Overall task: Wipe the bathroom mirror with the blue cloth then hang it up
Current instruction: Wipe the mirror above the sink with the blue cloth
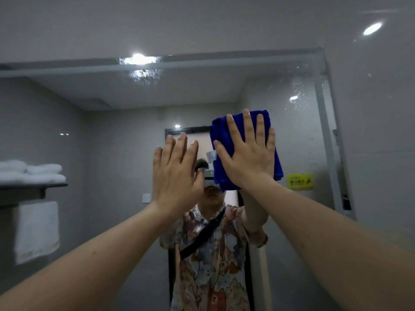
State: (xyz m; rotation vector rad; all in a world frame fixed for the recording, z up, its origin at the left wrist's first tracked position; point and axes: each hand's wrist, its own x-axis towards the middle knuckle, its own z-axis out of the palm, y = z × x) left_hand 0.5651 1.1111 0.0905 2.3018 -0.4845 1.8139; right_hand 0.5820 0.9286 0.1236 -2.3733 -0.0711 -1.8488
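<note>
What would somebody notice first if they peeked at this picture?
The bright blue cloth jumps out, pressed flat against the mirror by the right hand with straight, spread fingers. Just left of it, the left hand is raised open toward the glass, holding nothing. Water droplets sparkle near the mirror's top right corner.

A yellow sticker (300,181) on the mirror (303,135) bears print, seemingly too blurred to read.

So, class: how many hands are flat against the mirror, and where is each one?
2. The right hand presses the blue cloth against the mirror; the left hand is beside it, flat and bare. Their reflections are mostly hidden.
</note>
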